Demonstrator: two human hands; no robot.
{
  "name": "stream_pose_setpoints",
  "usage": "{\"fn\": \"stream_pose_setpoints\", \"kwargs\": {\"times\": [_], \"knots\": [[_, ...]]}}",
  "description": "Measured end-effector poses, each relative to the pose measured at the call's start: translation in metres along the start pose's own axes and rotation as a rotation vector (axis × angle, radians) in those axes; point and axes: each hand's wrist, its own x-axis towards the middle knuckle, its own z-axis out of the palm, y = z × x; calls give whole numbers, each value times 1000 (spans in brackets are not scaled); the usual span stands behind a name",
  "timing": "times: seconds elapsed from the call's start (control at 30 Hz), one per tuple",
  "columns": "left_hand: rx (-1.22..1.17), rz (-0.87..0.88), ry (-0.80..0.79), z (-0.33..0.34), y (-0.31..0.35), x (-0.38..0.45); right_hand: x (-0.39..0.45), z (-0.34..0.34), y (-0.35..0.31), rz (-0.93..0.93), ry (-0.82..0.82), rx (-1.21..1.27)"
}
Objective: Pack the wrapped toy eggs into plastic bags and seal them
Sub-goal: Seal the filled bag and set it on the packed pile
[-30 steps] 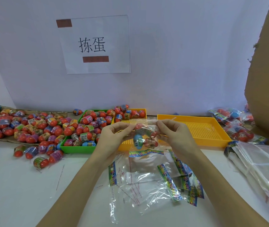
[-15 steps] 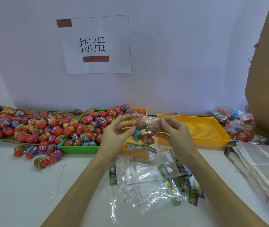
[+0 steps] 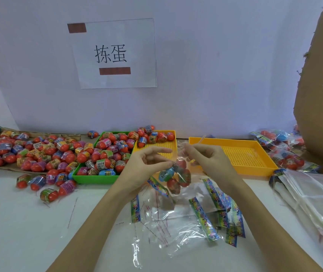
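Currently left hand and right hand are both pinching the filled plastic bag of toy eggs, frame center, above surface.

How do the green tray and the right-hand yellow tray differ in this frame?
The green tray is heaped with wrapped eggs; the right-hand yellow tray shows a bare perforated floor. The green tray lies left of the hands, the yellow one behind the right hand. Both are shallow rectangular plastic trays on the table.
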Motion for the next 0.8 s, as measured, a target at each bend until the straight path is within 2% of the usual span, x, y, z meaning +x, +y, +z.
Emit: {"fn": "stream_pose_setpoints", "kwargs": {"times": [0.13, 0.47, 0.67, 0.8], "knots": [[26, -5, -28, 4, 2, -1, -3, 3, -4, -42, -71, -33], [-9, 35, 130, 6, 1, 0, -3, 6, 2, -61, 103, 27], [-48, 50, 177, 1, 0, 1, 1, 3, 2, 90, -29, 143], [22, 55, 183, 0, 0, 1, -2, 3, 1, 68, -102, 4]]}}
